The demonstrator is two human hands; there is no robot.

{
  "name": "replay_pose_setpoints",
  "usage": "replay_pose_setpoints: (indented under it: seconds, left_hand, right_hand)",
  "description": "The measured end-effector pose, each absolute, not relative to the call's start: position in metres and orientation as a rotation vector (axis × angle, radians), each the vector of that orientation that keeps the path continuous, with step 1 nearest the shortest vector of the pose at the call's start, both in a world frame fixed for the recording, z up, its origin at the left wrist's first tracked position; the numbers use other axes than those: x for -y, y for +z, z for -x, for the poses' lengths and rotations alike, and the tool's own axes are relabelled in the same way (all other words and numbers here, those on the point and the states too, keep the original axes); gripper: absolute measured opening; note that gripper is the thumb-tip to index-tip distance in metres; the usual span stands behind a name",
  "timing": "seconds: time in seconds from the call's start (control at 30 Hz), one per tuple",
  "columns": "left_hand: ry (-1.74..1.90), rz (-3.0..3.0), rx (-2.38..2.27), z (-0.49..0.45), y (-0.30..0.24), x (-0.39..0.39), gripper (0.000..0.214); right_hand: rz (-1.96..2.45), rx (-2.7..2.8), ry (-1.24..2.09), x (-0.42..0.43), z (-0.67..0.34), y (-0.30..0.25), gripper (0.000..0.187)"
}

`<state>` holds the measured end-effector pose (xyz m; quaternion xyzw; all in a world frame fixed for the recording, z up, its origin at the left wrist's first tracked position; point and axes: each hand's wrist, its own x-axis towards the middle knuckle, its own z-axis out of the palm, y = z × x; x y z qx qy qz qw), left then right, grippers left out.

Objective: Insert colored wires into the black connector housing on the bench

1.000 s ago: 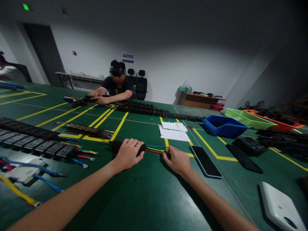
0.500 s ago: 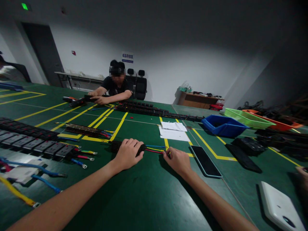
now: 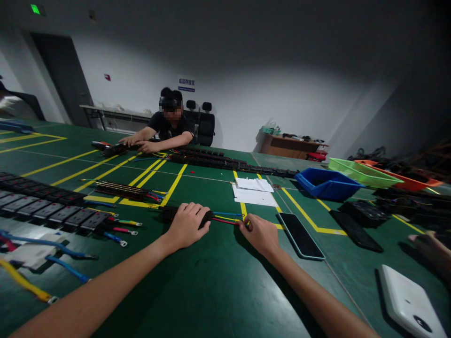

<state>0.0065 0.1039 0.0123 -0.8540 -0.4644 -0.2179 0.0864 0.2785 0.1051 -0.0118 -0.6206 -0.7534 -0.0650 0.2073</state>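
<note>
Green bench (image 3: 218, 286), left hand (image 3: 187, 225) clamped over black socket block (image 3: 169, 213) mid-bench, right hand (image 3: 260, 234) pinching its red, yellow, blue wires (image 3: 225, 218) just beside, dark phone (image 3: 301, 237) right of it, white papers (image 3: 253, 192) beyond, seated co-worker (image 3: 169, 124) at far edge

Left hand (image 3: 186, 226) curled, right hand (image 3: 260, 234) pinching

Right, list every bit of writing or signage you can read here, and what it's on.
Nothing can be read.
Blue-and-white wall sign: characters too small and blurred.
Green lit sign above the doorway: shape only.
Red wall plate: too small.
White papers on the table: no legible print.
</note>
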Motion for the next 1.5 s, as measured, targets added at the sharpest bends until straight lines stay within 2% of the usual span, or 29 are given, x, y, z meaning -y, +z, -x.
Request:
replay_pose_setpoints:
  seconds: [0.4,0.73,0.87,1.03,1.5]
  left_hand:
    - [-0.647,2.532,1.376,-0.0074,0.0129,-0.1039,0.035]
    - [-0.664,2.519,1.366,-0.0071,0.0122,-0.1040,0.035]
    - [-0.667,2.527,1.364,-0.0070,0.0111,-0.1049,0.035]
    - [-0.666,2.551,1.373,-0.0064,0.0114,-0.1047,0.036]
    - [-0.598,2.524,1.408,-0.0098,0.0141,-0.0997,0.036]
  right_hand:
    - [1.704,2.080,-0.227,-0.1051,-0.2788,-0.0142,0.023]
    - [1.540,2.096,-0.128,-0.1049,-0.2824,-0.0165,0.031]
    - [1.464,2.158,-0.100,-0.1057,-0.2845,-0.0184,0.028]
    - [1.527,2.048,-0.131,-0.1052,-0.2836,-0.0159,0.018]
    - [1.656,2.124,-0.176,-0.1052,-0.2829,-0.0163,0.022]
